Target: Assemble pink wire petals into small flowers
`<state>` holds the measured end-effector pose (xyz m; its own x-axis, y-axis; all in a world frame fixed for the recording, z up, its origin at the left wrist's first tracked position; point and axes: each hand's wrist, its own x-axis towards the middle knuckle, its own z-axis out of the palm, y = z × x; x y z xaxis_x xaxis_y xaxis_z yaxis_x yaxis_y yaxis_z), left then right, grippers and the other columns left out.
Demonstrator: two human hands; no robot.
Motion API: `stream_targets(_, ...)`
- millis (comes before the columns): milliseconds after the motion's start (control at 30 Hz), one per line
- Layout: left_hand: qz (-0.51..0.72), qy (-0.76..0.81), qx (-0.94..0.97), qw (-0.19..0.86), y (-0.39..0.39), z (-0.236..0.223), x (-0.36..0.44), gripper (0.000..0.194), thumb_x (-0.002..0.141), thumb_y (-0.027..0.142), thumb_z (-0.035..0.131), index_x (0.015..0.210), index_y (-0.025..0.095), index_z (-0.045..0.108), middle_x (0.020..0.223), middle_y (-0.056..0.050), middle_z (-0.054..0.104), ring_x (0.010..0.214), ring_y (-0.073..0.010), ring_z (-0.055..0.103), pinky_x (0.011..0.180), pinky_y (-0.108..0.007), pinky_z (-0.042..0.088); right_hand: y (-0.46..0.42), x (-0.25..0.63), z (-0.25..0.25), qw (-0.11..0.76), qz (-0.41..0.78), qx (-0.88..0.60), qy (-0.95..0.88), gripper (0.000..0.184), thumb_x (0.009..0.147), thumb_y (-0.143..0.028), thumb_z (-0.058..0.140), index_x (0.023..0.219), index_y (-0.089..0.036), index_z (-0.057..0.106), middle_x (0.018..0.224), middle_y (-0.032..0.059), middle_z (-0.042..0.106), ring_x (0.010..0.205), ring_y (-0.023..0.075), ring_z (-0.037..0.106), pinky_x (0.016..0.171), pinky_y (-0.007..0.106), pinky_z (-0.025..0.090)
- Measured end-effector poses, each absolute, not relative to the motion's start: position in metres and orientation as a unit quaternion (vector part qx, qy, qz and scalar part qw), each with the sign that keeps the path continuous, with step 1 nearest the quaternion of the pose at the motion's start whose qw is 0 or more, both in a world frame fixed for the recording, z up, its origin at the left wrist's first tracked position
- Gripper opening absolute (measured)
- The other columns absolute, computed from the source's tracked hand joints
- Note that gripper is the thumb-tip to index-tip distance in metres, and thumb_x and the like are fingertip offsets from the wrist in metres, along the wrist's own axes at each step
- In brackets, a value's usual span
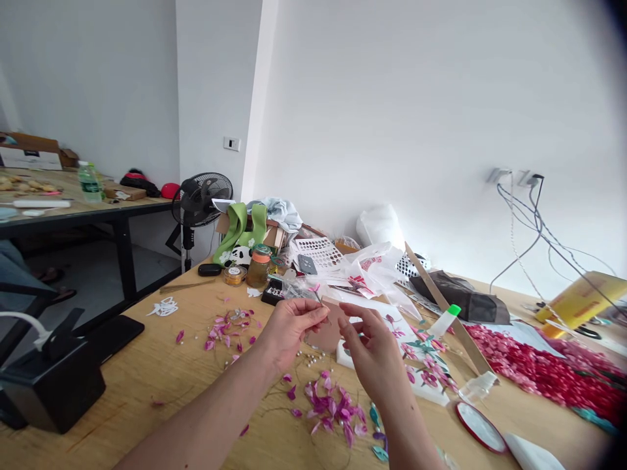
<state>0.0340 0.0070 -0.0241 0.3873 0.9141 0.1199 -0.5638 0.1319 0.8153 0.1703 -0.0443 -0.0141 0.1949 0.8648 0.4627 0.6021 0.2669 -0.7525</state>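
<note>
My left hand is closed in a pinch on the thin stem of a small pink artificial flower, which points upward above the fingertips. Close by on the right, my right hand has its fingers curved and apart, with nothing visible between them. Below the hands lies a pile of purple-pink petals on the wooden table. Another scatter of petals is to the left, and small pearl beads lie between the two piles. Behind the hands is a brownish-pink card.
White foam bearing pink flowers, a green-capped bottle, a wooden strip and red petal heaps are on the right. Jars, a phone and plastic bags stand behind; a black box is at left.
</note>
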Motion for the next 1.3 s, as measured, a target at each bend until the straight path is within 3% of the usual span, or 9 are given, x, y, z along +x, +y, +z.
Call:
stream_targets(200, 0.534, 0.21, 0.388, 0.721, 0.008, -0.023, 0.034, 0.025, 0.052, 0.028, 0.084, 0.066, 0.011, 0.071, 0.06, -0.002, 0.062, 0.057, -0.0082, 0.049, 0.059, -0.024, 0.035, -0.051, 0.161, -0.012, 0.512, -0.072, -0.542, -0.663, 0.018, 0.086, -0.035, 0.055, 0.094, -0.02, 0.059, 0.084, 0.0053, 0.062, 0.078, 0.0191, 0.058, 0.067, 0.031, 0.047)
stream_targets(467, 0.553, 0.196, 0.367, 0.722, 0.009, -0.027, 0.036, 0.021, 0.055, 0.024, 0.082, 0.068, 0.012, 0.072, 0.065, -0.003, 0.064, 0.063, -0.0091, 0.051, 0.064, -0.024, 0.036, -0.047, 0.156, -0.019, 0.39, -0.253, -0.487, -0.739, 0.017, 0.086, -0.021, 0.055, 0.103, -0.019, 0.056, 0.09, 0.0074, 0.059, 0.084, 0.0217, 0.05, 0.074, 0.037, 0.042)
stream_targets(667, 0.561, 0.193, 0.349, 0.725, 0.006, -0.03, 0.041, 0.02, 0.056, 0.024, 0.082, 0.068, 0.012, 0.072, 0.066, -0.003, 0.064, 0.064, -0.0097, 0.05, 0.067, -0.025, 0.037, -0.047, 0.153, -0.022, 0.378, -0.296, -0.487, -0.729, 0.009, 0.087, -0.018, 0.052, 0.095, -0.017, 0.056, 0.085, 0.0073, 0.059, 0.08, 0.0209, 0.049, 0.07, 0.036, 0.041)
stream_targets(1300, 0.569, 0.196, 0.331, 0.727, 0.002, -0.028, 0.04, 0.017, 0.058, 0.024, 0.081, 0.066, 0.013, 0.071, 0.063, 0.0, 0.059, 0.059, -0.0065, 0.044, 0.061, -0.021, 0.034, -0.044, 0.151, -0.024, 0.39, -0.291, -0.486, -0.726, 0.01, 0.088, -0.014, 0.048, 0.094, -0.017, 0.055, 0.084, 0.0072, 0.058, 0.077, 0.0198, 0.05, 0.068, 0.034, 0.04)
